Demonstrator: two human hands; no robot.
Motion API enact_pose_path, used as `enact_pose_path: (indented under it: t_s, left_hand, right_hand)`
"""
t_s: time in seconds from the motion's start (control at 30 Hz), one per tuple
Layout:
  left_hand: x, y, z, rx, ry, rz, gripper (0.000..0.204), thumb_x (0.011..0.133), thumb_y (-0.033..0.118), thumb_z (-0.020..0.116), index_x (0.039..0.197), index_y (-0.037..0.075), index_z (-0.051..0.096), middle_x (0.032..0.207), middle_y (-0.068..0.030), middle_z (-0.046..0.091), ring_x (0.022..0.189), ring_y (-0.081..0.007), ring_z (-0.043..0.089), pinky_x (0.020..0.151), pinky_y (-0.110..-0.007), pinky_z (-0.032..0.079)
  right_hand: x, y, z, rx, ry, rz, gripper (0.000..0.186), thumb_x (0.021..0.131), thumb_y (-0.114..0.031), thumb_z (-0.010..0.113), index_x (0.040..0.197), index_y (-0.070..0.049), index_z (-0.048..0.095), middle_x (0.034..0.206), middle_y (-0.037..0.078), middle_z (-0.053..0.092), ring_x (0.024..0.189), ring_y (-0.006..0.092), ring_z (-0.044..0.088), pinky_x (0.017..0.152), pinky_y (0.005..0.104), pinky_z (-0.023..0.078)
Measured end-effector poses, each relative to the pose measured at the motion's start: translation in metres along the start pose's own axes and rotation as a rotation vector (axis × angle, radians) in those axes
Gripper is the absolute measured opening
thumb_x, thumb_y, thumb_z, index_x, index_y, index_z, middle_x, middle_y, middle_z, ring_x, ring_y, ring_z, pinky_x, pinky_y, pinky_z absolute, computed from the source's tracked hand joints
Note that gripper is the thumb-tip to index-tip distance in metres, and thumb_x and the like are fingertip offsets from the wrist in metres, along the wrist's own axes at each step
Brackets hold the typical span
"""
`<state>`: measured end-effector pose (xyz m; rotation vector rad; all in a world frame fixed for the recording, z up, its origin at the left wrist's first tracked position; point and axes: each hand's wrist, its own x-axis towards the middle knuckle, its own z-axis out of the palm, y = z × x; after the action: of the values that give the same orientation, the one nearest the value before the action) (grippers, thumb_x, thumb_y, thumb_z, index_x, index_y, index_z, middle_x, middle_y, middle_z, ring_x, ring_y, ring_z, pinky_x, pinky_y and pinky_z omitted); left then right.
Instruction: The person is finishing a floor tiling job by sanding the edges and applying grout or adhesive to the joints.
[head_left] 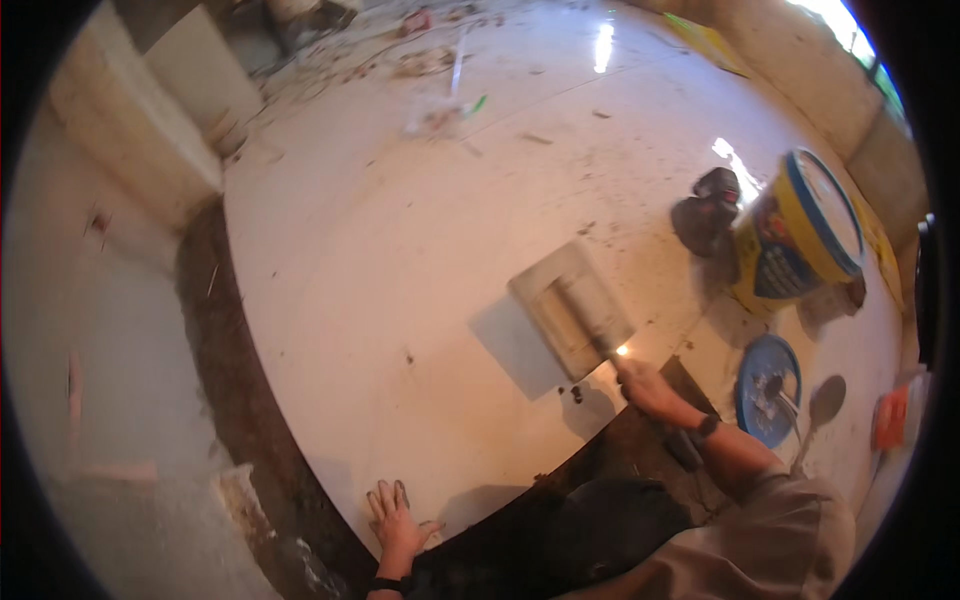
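My right hand [652,392] is closed around the handle of a wide, flat, rectangular float trowel [572,312]. A dark shadow beside the trowel suggests its plate is held a little above the pale floor tile [400,290]. Slight blur softens the trowel's outline. At the near edge of the same tile, my left hand [397,525] rests palm down with its fingers spread and nothing in it. Small dark crumbs [576,394] lie just below the trowel's near corner.
Right of the trowel stand a yellow and blue bucket [790,240] and a dark power tool [708,208]. Nearer me are a blue lid [752,410] and an orange-red package [888,418]. A dark untiled strip [225,340] borders the left wall; debris [430,62] lies far off.
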<state>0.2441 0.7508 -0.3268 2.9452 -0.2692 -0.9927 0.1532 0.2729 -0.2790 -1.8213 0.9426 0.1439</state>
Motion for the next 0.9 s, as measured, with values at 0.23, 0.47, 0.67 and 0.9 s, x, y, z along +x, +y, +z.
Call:
enact_pose_path:
  t_s: [0.23,0.47,0.67,0.9]
  left_hand:
    - [-0.006,0.007,-0.003,0.026,0.012,0.013,0.117,0.066,0.062,0.080,0.156,0.013,0.024,0.165,-0.0134,0.007,0.149,-0.0441,0.005,0.105,-0.072,0.028]
    - [-0.013,-0.009,0.008,-0.040,0.086,0.017,0.109,0.067,0.065,0.078,0.154,0.018,0.031,0.164,-0.0095,0.014,0.148,-0.0443,0.009,0.100,-0.077,0.029]
    - [-0.007,-0.013,0.006,-0.025,0.127,0.069,0.106,0.070,0.067,0.074,0.154,0.019,0.032,0.164,-0.0093,0.015,0.147,-0.0456,0.012,0.096,-0.078,0.033]
    - [-0.024,-0.013,0.025,0.077,0.416,0.140,0.096,0.066,0.062,0.078,0.143,0.014,0.046,0.152,-0.0108,0.031,0.139,-0.0418,0.030,0.086,-0.073,0.041]
  right_hand:
    - [0.094,0.144,0.047,-0.500,0.115,-0.505,0.051,0.105,-0.041,0.038,0.087,0.004,0.056,0.081,0.031,0.061,0.078,0.0526,0.054,0.071,0.0494,0.049]
    - [0.058,-0.016,0.055,0.262,-0.301,0.009,0.046,0.104,-0.046,0.040,0.082,-0.006,0.046,0.062,0.007,0.048,0.046,0.0230,0.047,0.042,0.0391,0.041]
    - [0.118,0.011,0.122,-0.515,-0.285,-0.351,0.042,0.102,-0.038,0.044,0.088,0.000,0.053,0.071,0.021,0.059,0.061,0.0385,0.059,0.054,0.0473,0.049]
    - [0.041,-0.068,0.140,-0.241,-0.342,-0.381,0.044,0.103,-0.040,0.041,0.091,0.001,0.052,0.067,0.015,0.057,0.056,0.0324,0.054,0.053,0.0420,0.049]
